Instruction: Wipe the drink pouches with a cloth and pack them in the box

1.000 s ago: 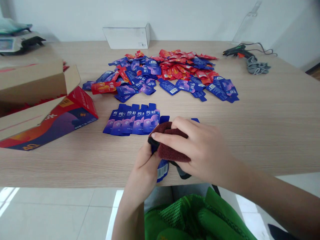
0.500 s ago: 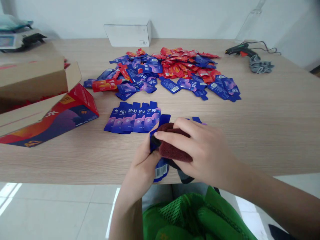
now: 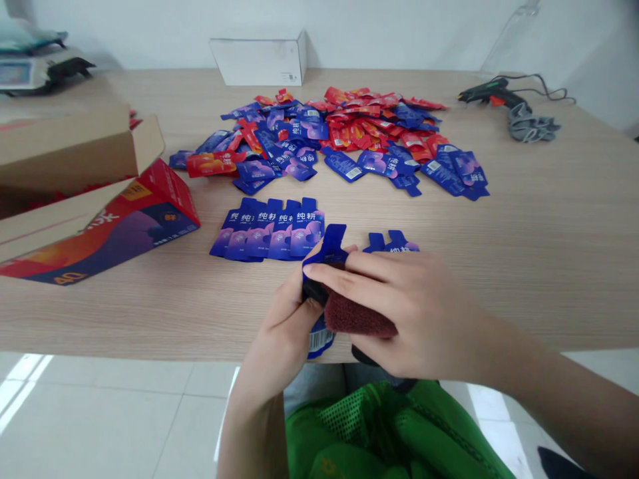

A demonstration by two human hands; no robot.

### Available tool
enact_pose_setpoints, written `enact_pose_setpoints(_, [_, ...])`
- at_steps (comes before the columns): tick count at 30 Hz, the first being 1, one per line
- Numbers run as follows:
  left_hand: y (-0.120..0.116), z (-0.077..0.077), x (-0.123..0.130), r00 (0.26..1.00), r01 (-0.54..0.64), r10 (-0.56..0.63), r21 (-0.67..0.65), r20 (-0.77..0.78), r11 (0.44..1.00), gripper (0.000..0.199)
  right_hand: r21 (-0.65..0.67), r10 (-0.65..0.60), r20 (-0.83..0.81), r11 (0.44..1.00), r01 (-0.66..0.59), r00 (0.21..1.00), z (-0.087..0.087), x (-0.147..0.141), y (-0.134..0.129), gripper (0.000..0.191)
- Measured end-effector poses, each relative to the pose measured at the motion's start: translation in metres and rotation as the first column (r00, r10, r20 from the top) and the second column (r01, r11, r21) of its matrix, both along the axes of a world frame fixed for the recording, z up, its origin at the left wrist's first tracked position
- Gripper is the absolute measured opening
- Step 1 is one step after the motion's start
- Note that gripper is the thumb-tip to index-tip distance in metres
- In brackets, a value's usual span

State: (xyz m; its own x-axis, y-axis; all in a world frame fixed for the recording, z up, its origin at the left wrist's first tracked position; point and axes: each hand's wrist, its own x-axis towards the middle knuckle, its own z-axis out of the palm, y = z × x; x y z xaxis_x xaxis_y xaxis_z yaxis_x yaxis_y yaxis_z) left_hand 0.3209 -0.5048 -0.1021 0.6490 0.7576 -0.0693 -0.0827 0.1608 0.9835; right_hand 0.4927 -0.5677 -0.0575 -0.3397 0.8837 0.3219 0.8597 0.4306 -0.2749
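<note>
My left hand [image 3: 279,336] is closed on a blue sachet [image 3: 334,242], whose neck points away from me and whose barcode end shows below the thumb. My right hand [image 3: 414,303] is closed round a maroon cloth [image 3: 359,314] and lays it over the sachet's middle. A black piece [image 3: 314,291] sits by the left thumb, and another dark part [image 3: 364,355] shows under the right hand; what they belong to is hidden. Just beyond, a row of overlapping blue sachets [image 3: 262,229] lies face up. More blue sachets [image 3: 392,241] are partly covered by my right hand.
Blue and red sachets [image 3: 354,130] lie heaped across the table [image 3: 524,266]. An opened carton [image 3: 164,229] with red packets stands at left. Farther back are a scale [image 3: 37,70], a white box [image 3: 259,61], a glue gun [image 3: 492,93] and a grey scrunchie [image 3: 533,125].
The maroon cloth and my right hand have shifted slightly down and right, baring more of the sachet's upper part. My left hand keeps its hold. The whole view has shifted a little.
</note>
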Motion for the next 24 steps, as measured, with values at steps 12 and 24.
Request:
enact_pose_setpoints(12, [0.001, -0.0006, -0.0022, 0.998, -0.022, 0.026, 0.061, -0.06, 0.998, 0.039, -0.066, 0.026, -0.037, 0.997, -0.028, 0.999, -0.0033, 0.0021, 0.0022, 0.058])
enact_pose_setpoints(24, [0.0026, 0.0014, -0.001, 0.999, -0.035, 0.034, 0.075, 0.015, 0.997, 0.038, -0.021, 0.039, -0.094, 0.999, -0.041, 0.995, -0.005, 0.0018, 0.0039, 0.057])
